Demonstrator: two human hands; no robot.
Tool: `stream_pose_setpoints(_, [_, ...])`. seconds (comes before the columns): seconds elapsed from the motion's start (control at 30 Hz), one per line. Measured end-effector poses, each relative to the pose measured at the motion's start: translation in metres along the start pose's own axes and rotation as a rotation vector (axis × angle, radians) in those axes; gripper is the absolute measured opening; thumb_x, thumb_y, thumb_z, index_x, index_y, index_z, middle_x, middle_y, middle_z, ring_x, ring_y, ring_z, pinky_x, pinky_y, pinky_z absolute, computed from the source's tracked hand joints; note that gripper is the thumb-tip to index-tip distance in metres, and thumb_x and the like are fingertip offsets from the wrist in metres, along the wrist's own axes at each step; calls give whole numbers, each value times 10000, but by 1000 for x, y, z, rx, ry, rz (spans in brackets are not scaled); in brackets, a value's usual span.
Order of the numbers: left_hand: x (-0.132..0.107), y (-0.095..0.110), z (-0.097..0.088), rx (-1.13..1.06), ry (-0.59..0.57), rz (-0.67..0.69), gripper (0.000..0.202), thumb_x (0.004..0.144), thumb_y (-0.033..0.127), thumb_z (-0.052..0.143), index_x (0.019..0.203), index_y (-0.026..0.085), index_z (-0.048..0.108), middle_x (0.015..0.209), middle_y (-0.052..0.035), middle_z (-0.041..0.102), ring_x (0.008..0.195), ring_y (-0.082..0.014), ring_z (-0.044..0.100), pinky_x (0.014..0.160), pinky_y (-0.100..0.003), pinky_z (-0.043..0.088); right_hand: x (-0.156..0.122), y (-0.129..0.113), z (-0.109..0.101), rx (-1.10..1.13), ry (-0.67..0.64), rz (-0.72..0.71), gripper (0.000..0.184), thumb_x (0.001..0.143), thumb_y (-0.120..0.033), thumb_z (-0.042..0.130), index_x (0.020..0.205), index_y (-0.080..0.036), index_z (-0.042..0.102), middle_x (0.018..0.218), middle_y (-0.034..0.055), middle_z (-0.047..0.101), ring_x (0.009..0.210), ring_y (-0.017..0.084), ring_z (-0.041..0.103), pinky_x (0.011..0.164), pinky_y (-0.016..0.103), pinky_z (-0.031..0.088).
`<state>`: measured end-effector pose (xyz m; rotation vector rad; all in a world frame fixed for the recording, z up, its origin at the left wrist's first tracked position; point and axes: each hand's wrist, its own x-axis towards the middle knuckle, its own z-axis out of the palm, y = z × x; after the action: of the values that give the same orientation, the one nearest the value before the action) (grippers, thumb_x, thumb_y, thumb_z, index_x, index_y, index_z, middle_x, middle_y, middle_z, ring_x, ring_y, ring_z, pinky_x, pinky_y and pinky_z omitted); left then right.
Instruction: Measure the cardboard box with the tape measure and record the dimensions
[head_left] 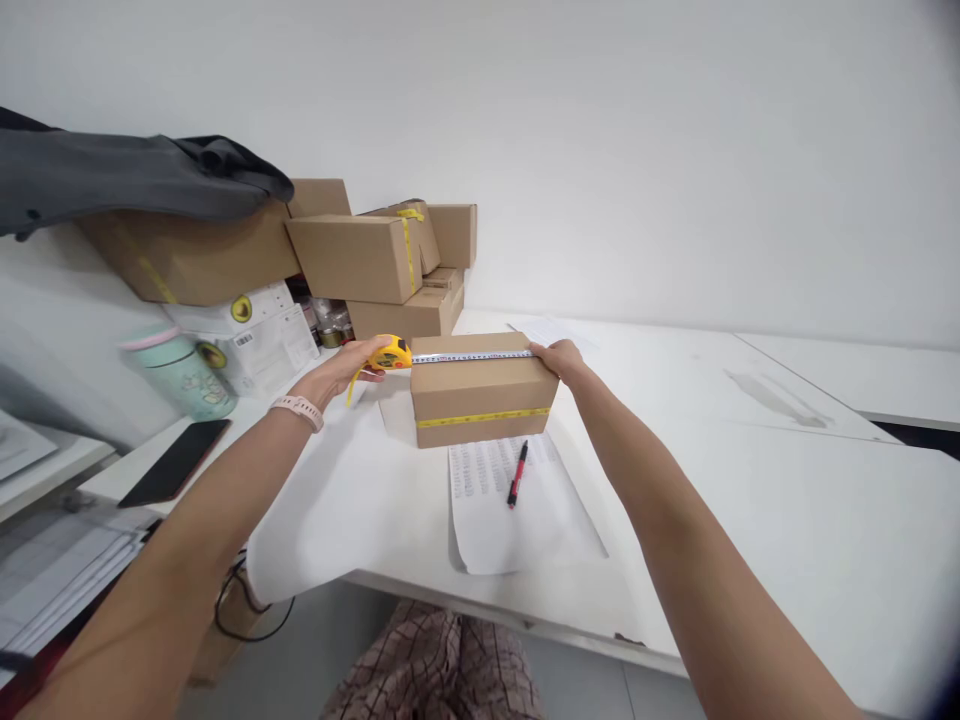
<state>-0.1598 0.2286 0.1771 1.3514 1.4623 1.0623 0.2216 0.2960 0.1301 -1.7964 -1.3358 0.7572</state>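
Observation:
A brown cardboard box (480, 385) with a yellow strip along its front side sits on the white table. My left hand (358, 362) grips a yellow tape measure (391, 353) just off the box's left edge. Its blade (472, 356) is drawn out across the top of the box. At the right end, my right hand (556, 358) pinches the blade's end against the box's top right edge. Part of the box stands over a printed sheet (480, 530), on which a red and black pen (517, 474) lies.
Several cardboard boxes (352, 255) are stacked at the back left, beside white avocado-printed boxes (274, 345). A mint tumbler (184, 370) and a dark phone (176, 462) are on the left. Dark cloth (142, 175) drapes over a large box. The table's front edge (480, 608) is near my legs.

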Motion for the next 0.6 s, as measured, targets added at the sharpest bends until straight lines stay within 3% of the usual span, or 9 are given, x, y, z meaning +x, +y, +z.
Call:
stream_pose_setpoints(0.1, [-14,14,0,-16,-20,48,530,605,568,824,924,152,744,950,-104,760,802,-205,669,684,-308,574,2,-7,-9,33,59,-66,366,852,-484,696,639,-219,557,766,92,689,806,234,645,755,348,496])
stream_pose_setpoints(0.2, [-58,18,15,-45,-198,102,518,685,558,805,1025,172,739,1059,-106,759,869,-231,694,674,-307,582,-1,-19,-22,165,98,-195,408,941,-549,566,705,-216,561,797,52,679,809,172,617,757,287,483])
stream_pose_setpoints(0.27, [-102,8,42,-91,-444,41,517,747,549,773,1125,202,703,1069,-101,745,782,-217,698,614,-306,580,-9,-30,-27,259,24,-337,453,916,-621,581,723,-211,570,782,34,663,807,160,593,762,274,477])
stream_pose_setpoints(0.33, [-149,-7,79,-212,-705,-82,531,748,506,799,1171,228,636,1047,-74,717,739,-197,704,628,-318,592,-21,-41,-24,256,-167,-469,486,854,-672,645,728,-205,596,765,22,650,797,162,572,768,280,469])
stream_pose_setpoints(0.4, [-185,-20,117,-355,-810,-69,502,746,445,827,1130,221,593,1053,-56,681,793,-175,705,692,-303,598,-35,-50,-14,167,-366,-534,491,822,-686,678,741,-205,622,772,19,654,792,168,565,772,291,467])
stream_pose_setpoints(0.47, [-201,-23,148,-521,-776,-84,522,745,471,809,1129,230,551,1055,-51,654,774,-189,718,675,-331,611,-44,-55,-1,117,-425,-565,476,847,-681,650,777,-210,633,817,26,674,824,183,579,794,302,473])
stream_pose_setpoints(0.53, [-197,-16,165,-605,-690,-86,518,745,534,767,1096,211,564,1021,-59,648,729,-213,734,591,-320,600,-44,-56,11,144,-307,-572,465,921,-663,541,866,-213,644,941,44,704,922,199,605,854,302,477])
stream_pose_setpoints(0.6, [-176,-2,170,-623,-612,-50,510,757,579,728,1038,173,600,955,-72,661,722,-229,740,576,-314,596,-39,-51,19,166,-132,-521,474,982,-621,415,987,-207,644,1102,66,712,1046,206,611,921,292,469])
